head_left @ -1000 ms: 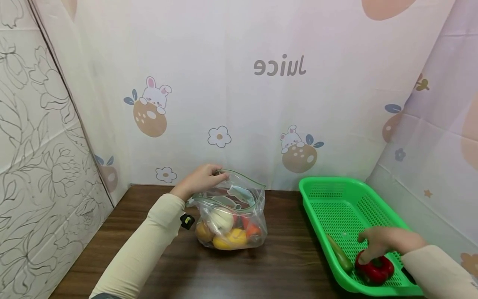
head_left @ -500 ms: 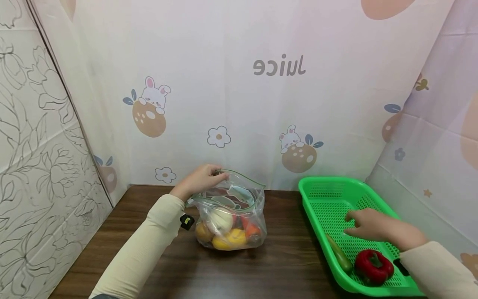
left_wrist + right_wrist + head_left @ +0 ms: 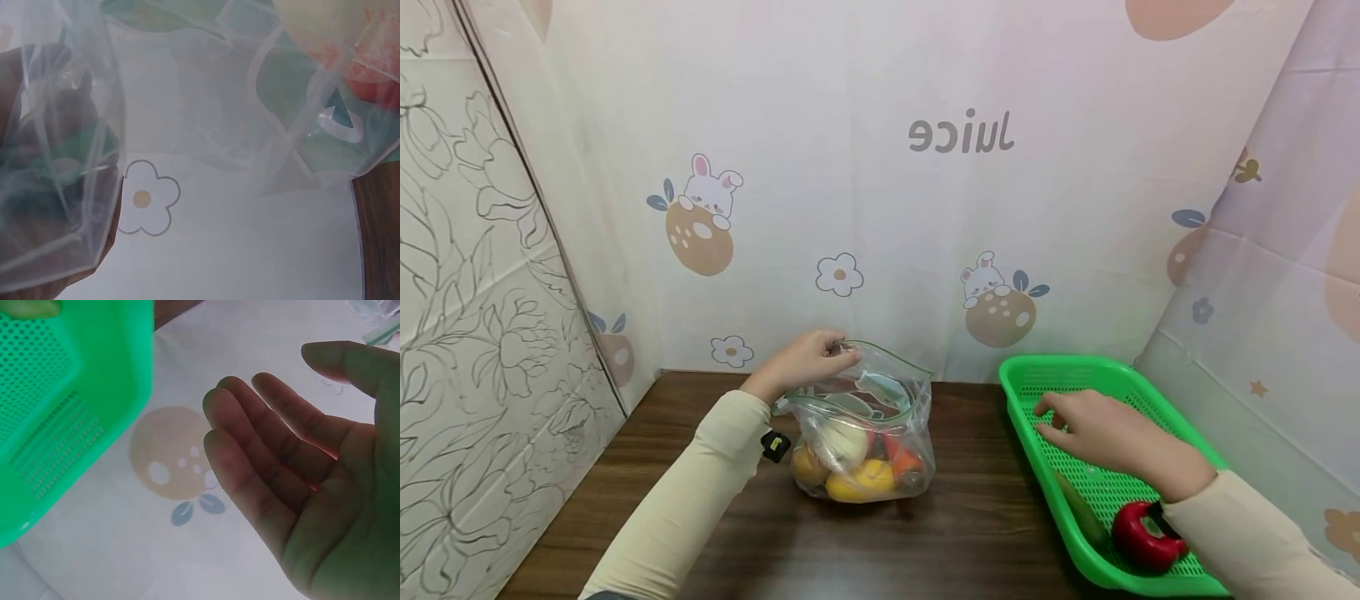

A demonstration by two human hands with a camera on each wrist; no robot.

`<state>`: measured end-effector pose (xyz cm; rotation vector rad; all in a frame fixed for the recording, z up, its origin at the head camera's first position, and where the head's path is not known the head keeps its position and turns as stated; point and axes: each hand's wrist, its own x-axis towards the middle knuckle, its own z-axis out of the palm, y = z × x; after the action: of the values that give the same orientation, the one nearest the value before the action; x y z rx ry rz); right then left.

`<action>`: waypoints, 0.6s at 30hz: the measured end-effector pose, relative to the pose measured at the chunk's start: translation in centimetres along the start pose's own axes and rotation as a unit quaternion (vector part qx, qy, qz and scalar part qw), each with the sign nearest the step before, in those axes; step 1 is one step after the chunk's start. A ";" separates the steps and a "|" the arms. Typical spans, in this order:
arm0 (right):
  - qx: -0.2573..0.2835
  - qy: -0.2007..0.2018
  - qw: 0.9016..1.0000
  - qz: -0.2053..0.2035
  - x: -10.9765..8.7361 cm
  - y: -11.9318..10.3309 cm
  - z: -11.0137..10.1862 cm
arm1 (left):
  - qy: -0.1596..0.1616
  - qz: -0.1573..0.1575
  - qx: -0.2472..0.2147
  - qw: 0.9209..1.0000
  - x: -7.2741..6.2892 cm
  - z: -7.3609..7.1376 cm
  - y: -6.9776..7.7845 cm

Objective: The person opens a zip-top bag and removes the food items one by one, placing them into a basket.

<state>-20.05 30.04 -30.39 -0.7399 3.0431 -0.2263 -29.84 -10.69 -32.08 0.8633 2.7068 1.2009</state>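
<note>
A clear zip bag point(image 3: 917, 433) with a green seal stands on the table, its mouth spread apart. Inside lie a pale round item point(image 3: 842, 442), a yellow item point(image 3: 865, 481), an orange-red one point(image 3: 907, 467) and a brownish one point(image 3: 808, 465). My left hand point(image 3: 808, 362) pinches the bag's rim at its upper left. Over the green basket point(image 3: 1011, 392) hovers my right hand point(image 3: 1097, 429), fingers loosely bent and holding nothing, as the right wrist view confirms. Below it in the basket sit a red bell pepper point(image 3: 1138, 542) and a long green vegetable point(image 3: 1082, 512), partly shaded.
A dark wooden table point(image 3: 985, 533) carries both bag and basket. Behind it hangs a printed curtain point(image 3: 880, 208), close to the back of the bag and basket. Another patterned sheet point(image 3: 490, 250) borders the left side.
My right hand has risen off the red bell pepper and moved left and away from me, across the basket. The pepper stays in the basket. My left hand keeps its place on the bag.
</note>
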 end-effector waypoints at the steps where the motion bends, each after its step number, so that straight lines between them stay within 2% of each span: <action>1: -0.002 0.003 1.000 -0.002 0.2 -0.2 -0.1 | 0.000 0.001 0.000 1.000 0.0 0.0 0.0; 8: -0.006 0.029 0.999 -0.032 1.4 -2.3 -0.7 | -0.004 0.002 -0.012 1.000 0.2 0.1 -0.1; 14: -0.003 0.040 0.998 -0.054 2.9 -5.2 -1.2 | -0.011 0.011 -0.022 1.000 0.4 0.1 -0.1; 18: 0.011 0.053 0.995 -0.083 4.1 -7.0 -1.4 | -0.014 0.015 -0.028 0.999 0.4 0.0 -0.2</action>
<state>-20.51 22.22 -27.87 -1.0135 3.0716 -0.3084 -30.26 -10.52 -32.15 0.9103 2.6345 1.2529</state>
